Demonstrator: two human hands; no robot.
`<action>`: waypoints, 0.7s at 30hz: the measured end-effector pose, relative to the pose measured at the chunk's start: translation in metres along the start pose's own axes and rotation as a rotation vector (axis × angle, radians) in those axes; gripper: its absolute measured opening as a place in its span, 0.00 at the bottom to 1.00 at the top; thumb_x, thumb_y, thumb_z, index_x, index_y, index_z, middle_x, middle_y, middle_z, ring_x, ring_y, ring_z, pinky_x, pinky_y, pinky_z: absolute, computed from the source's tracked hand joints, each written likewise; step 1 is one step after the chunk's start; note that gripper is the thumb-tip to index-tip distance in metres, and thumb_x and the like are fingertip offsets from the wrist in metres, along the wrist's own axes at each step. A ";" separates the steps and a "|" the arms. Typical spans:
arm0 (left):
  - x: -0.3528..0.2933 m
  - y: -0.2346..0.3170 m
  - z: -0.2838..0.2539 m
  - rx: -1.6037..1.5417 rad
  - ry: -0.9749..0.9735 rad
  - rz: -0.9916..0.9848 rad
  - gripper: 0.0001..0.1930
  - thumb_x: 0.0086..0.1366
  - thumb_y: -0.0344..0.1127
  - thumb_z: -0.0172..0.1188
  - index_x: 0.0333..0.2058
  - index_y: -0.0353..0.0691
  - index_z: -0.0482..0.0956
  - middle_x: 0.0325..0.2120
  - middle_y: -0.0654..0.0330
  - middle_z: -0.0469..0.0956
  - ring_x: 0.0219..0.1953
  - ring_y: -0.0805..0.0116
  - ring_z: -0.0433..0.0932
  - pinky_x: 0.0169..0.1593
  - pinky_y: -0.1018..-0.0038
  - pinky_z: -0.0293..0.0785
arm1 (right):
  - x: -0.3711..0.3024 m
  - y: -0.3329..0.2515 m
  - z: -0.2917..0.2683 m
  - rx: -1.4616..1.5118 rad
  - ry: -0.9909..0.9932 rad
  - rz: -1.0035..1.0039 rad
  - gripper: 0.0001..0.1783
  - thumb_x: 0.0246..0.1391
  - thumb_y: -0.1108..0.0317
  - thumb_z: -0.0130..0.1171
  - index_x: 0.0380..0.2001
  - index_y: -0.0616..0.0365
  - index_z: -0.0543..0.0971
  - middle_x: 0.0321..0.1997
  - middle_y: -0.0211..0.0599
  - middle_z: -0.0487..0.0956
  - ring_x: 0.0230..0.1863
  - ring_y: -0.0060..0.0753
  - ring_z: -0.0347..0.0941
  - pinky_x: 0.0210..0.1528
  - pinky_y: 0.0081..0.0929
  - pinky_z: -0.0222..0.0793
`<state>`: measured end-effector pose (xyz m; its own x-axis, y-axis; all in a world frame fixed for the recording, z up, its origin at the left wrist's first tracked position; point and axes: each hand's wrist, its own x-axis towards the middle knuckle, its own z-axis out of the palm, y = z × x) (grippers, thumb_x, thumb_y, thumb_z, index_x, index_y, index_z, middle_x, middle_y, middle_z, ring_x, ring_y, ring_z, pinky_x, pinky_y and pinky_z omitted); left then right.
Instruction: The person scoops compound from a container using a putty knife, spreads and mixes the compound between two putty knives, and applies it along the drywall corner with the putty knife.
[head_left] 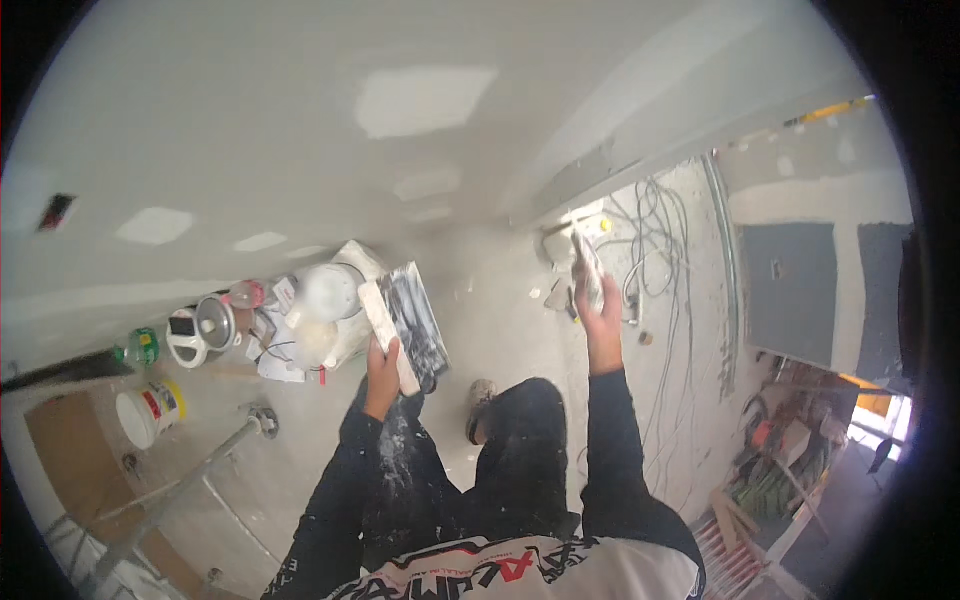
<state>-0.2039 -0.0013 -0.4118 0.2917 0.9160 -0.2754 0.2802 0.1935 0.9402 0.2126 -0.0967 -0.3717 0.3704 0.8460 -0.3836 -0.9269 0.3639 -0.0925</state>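
My left hand (383,378) is closed round the white, caked side of a long rectangular mud pan (417,318). Its dark metal face is streaked with white compound. Farther right, my right hand (599,318) grips a white-smeared putty knife (588,268) seen nearly edge-on, its tip toward the wall. The two hands are well apart. Before me rises a grey wall (300,120) with several pale, bright patches. White dust marks my dark trousers.
Cluttered along the wall's foot at left are bags (325,300), a lidded pot (215,325) and a green bottle (143,346). A white bucket (150,413) and metal frame (205,465) stand nearer. Loose cables (655,230) cross the floor at right.
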 end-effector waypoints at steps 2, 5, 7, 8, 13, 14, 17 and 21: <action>-0.035 0.039 -0.009 -0.396 0.019 -0.181 0.24 0.74 0.34 0.52 0.64 0.30 0.61 0.54 0.53 0.74 0.57 0.68 0.71 0.62 0.72 0.63 | -0.073 0.010 0.073 -0.390 0.117 -0.029 0.28 0.58 0.79 0.46 0.63 0.67 0.63 0.54 0.50 0.74 0.46 0.40 0.76 0.50 0.35 0.78; -0.085 0.120 -0.022 -0.675 -0.020 -0.301 0.23 0.74 0.34 0.53 0.62 0.32 0.63 0.53 0.54 0.75 0.55 0.65 0.74 0.60 0.67 0.69 | -0.168 0.044 0.153 -0.986 0.026 -0.059 0.20 0.61 0.77 0.53 0.56 0.64 0.69 0.44 0.38 0.78 0.41 0.31 0.76 0.44 0.29 0.74; -0.121 0.180 -0.026 -0.913 -0.111 -0.400 0.19 0.73 0.35 0.53 0.58 0.33 0.67 0.50 0.54 0.76 0.52 0.60 0.78 0.55 0.61 0.76 | -0.219 0.061 0.184 -1.744 -0.077 -0.054 0.18 0.61 0.78 0.53 0.54 0.64 0.74 0.46 0.42 0.80 0.40 0.32 0.75 0.44 0.27 0.70; -0.134 0.186 -0.033 -0.981 -0.163 -0.444 0.19 0.74 0.37 0.53 0.57 0.32 0.68 0.50 0.53 0.77 0.50 0.59 0.80 0.54 0.60 0.78 | -0.240 0.069 0.195 -2.048 -0.187 0.065 0.22 0.59 0.82 0.52 0.58 0.63 0.74 0.50 0.47 0.80 0.42 0.35 0.75 0.49 0.27 0.68; -0.212 0.280 -0.026 -1.123 -0.170 -0.364 0.20 0.74 0.37 0.52 0.60 0.35 0.65 0.51 0.55 0.76 0.51 0.61 0.79 0.54 0.63 0.78 | -0.298 0.111 0.275 -2.224 -1.199 -0.635 0.44 0.41 0.84 0.53 0.67 0.50 0.68 0.72 0.39 0.66 0.46 0.45 0.71 0.53 0.37 0.68; -0.226 0.287 -0.033 -1.137 -0.139 -0.338 0.20 0.74 0.37 0.52 0.60 0.35 0.65 0.51 0.55 0.76 0.51 0.61 0.79 0.54 0.63 0.78 | -0.301 0.113 0.276 -2.285 -1.210 -0.679 0.44 0.42 0.84 0.52 0.67 0.48 0.68 0.73 0.36 0.65 0.45 0.44 0.70 0.51 0.36 0.68; -0.280 0.283 -0.069 -1.033 -0.038 -0.211 0.21 0.75 0.40 0.51 0.59 0.32 0.66 0.50 0.52 0.78 0.49 0.61 0.81 0.54 0.63 0.80 | -0.313 0.136 0.277 -2.301 -1.308 -0.706 0.44 0.42 0.84 0.52 0.67 0.45 0.69 0.73 0.33 0.65 0.43 0.44 0.70 0.48 0.35 0.68; -0.348 0.303 -0.068 -1.080 0.109 -0.164 0.19 0.74 0.39 0.52 0.57 0.33 0.68 0.47 0.54 0.79 0.46 0.63 0.82 0.52 0.64 0.81 | -0.314 0.132 0.293 -2.253 -1.458 -0.664 0.44 0.43 0.84 0.51 0.68 0.45 0.68 0.73 0.32 0.64 0.43 0.45 0.70 0.49 0.38 0.69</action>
<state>-0.2829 -0.2379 -0.0172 0.2265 0.8669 -0.4441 -0.6561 0.4728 0.5882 -0.0085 -0.2001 0.0056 -0.5211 0.7904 0.3220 0.7009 0.6116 -0.3670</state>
